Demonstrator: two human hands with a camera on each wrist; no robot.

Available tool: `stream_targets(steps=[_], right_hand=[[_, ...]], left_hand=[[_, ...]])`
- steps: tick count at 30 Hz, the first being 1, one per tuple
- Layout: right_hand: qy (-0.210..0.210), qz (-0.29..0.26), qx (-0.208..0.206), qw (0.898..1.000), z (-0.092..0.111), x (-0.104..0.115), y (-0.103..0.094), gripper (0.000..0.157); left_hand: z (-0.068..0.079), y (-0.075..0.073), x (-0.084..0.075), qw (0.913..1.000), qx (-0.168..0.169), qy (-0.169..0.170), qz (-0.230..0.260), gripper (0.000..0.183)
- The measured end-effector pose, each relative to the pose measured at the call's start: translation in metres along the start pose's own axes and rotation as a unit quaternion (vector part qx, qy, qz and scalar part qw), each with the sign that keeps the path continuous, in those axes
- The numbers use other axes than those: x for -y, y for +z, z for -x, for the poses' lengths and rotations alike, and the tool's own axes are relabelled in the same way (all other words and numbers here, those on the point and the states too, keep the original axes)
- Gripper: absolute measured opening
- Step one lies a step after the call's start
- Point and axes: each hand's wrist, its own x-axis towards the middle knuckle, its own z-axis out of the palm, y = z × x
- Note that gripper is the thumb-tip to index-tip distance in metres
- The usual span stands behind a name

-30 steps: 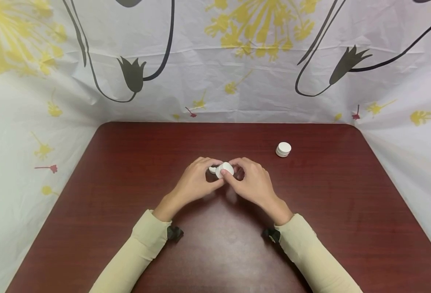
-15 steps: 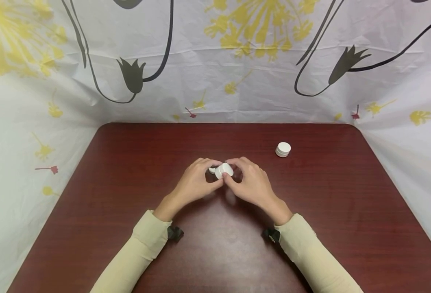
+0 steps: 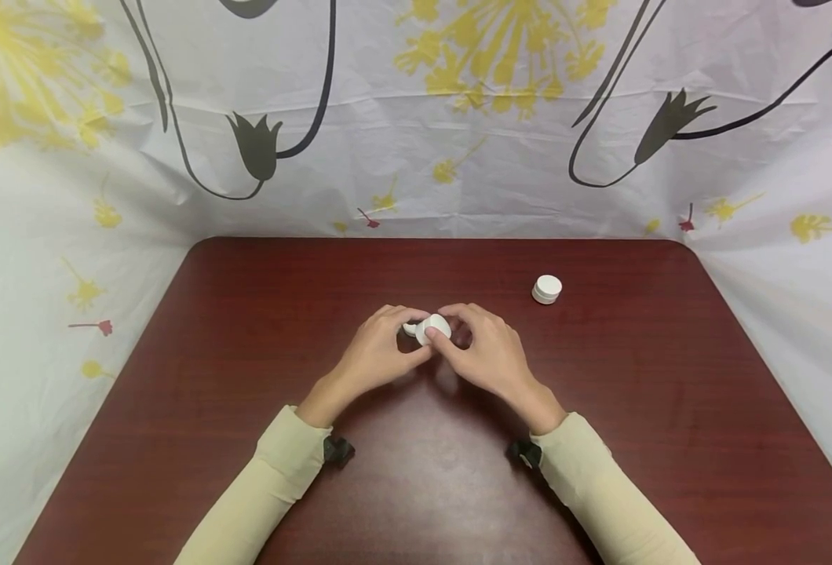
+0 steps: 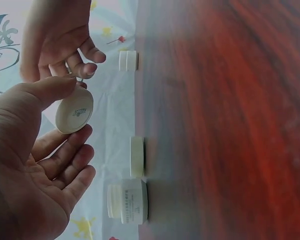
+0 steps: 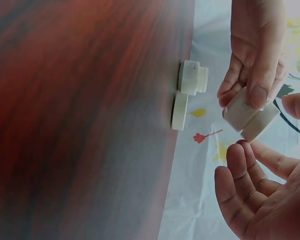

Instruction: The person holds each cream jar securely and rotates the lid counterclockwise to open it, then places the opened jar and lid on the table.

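Observation:
My left hand (image 3: 379, 345) grips a small white screw-lid jar (image 5: 237, 111) between thumb and fingers, off the table. Its round base (image 4: 73, 111) shows in the left wrist view. The jar's lid (image 5: 260, 124) faces my right hand (image 3: 485, 345), whose thumb and fingers are around its rim. In the right wrist view a narrow gap seems to lie between that thumb and the lid. Behind the left hand, mostly hidden in the head view, an uncapped jar (image 4: 131, 202) with a threaded neck stands beside a loose white lid (image 4: 136, 157).
Another white jar (image 3: 546, 289), capped, stands toward the back right of the dark red wooden table (image 3: 642, 377). A white patterned sheet (image 3: 416, 157) hangs behind the table and along its sides.
The right thumb slid down to the lid's lower edge half a second ago and is now back up over its face. The left hand and the jar stay nearly in place.

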Motion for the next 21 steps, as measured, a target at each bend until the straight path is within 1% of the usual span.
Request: stream_targets(steps=[9,17,21], right_hand=[[-0.009,-0.007,0.000,1.000,-0.0001,-0.0005,0.0028,0.028],[-0.020,-0.001,-0.002,1.000,0.0003,-0.0003,0.0029,0.037],[-0.012,0.005,-0.003,1.000,0.0009,0.0003,0.0031,0.041]], left_hand=[[0.0002,-0.0010,-0.0009,1.0000,-0.003,0.001,-0.005,0.041],[0.0002,-0.0026,-0.0015,1.0000,-0.003,-0.002,-0.001,0.043],[0.0005,-0.0025,-0.0011,1.0000,0.001,-0.006,0.000,0.043]])
